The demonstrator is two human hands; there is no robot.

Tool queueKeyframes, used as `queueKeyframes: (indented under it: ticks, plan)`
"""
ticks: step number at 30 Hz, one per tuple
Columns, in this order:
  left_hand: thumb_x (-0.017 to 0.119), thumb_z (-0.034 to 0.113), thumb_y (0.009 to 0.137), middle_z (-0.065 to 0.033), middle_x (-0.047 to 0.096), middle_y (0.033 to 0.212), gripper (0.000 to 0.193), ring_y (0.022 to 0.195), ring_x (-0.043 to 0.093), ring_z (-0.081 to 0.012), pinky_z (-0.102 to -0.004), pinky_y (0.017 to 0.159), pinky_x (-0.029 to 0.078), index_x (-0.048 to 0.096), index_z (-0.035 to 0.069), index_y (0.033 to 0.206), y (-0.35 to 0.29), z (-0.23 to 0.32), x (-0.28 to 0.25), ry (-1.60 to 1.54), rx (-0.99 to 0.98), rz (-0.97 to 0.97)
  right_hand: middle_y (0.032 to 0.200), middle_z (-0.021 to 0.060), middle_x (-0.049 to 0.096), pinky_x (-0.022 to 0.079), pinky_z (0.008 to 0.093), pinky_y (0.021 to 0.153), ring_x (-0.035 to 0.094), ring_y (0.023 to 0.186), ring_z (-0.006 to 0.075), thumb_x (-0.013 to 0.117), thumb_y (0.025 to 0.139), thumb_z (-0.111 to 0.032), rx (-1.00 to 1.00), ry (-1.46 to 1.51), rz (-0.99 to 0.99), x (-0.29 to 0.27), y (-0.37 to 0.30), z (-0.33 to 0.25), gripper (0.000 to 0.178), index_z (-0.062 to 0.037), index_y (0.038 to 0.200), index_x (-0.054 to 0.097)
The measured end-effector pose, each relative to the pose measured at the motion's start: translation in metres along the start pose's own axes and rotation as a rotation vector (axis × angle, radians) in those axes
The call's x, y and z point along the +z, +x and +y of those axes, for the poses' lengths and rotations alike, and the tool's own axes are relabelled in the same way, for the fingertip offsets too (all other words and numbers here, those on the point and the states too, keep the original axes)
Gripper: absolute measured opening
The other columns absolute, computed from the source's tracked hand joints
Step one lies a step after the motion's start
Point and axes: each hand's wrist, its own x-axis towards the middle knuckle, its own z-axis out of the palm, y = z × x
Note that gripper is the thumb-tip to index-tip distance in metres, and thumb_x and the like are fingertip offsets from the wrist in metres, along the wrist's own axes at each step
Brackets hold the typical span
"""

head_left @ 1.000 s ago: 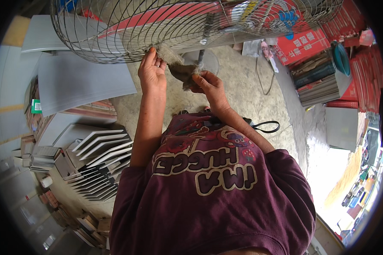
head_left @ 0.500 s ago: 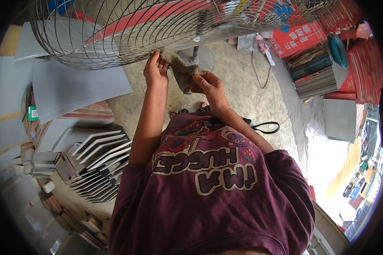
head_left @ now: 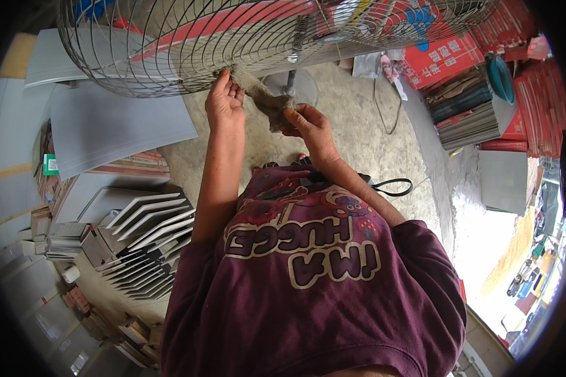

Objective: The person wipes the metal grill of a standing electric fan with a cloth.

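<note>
A grey-brown rag (head_left: 267, 103) stretches between my two hands. One end of it lies against the lower wires of a large fan's wire guard (head_left: 188, 75), where my left hand (head_left: 225, 103) pinches it at the rim. My right hand (head_left: 311, 129) grips the other end, thumb on top, a little lower and to the right. Behind the guard shows a red fan blade (head_left: 214, 28). The fan's metal pole (head_left: 291, 80) drops to a round base on the floor just beyond the rag.
Left of me are a big grey sheet (head_left: 116, 132) and a rack of white panels (head_left: 148, 217). On the right stand stacks of red cartons (head_left: 538, 103) and a teal basin (head_left: 500, 78). A thin cable (head_left: 390, 116) lies on the concrete floor (head_left: 371, 157).
My left hand has slid slightly left along the guard's rim, drawing the rag out longer. The fan guard sits a little further right and higher in view. My right hand has barely moved.
</note>
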Motion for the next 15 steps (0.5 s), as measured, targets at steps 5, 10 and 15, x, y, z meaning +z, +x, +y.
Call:
queueKeyframes:
  ticks: [5,10,15]
  plan:
    - [0.067,0.011,0.072,-0.0004,0.053,0.086,0.023,0.079,0.046,-0.0133,-0.0280,0.073,0.036,0.057,0.004,0.092,-0.029,0.020,0.016,-0.050,0.058,-0.119,0.083,0.0024,0.058,0.048,0.0267,0.070,0.057,0.072,0.0128,0.058,0.083,-0.021,0.010,-0.028,-0.021,0.002,-0.001,-0.003,0.021,-0.0028,0.091,0.054]
    - [0.067,0.010,0.073,0.0006,0.053,0.083,0.021,0.076,0.045,-0.0117,-0.0276,0.071,0.036,0.058,0.006,0.090,-0.039,0.023,0.021,-0.031,0.108,-0.146,0.083,0.0017,0.057,0.048,0.0265,0.071,0.057,0.073,0.0122,0.058,0.083,-0.021,0.005,-0.028,-0.047,0.002,-0.003,-0.003,0.020,-0.0031,0.091,0.055]
    - [0.068,0.010,0.072,-0.0012,0.054,0.089,0.021,0.084,0.047,-0.0138,-0.0290,0.077,0.037,0.056,0.006,0.088,-0.036,0.018,0.016,-0.011,0.120,-0.164,0.082,0.0015,0.057,0.049,0.0252,0.069,0.057,0.072,0.0116,0.058,0.083,-0.020,-0.003,-0.007,-0.032,0.005,-0.003,-0.003,0.020,-0.0021,0.090,0.054]
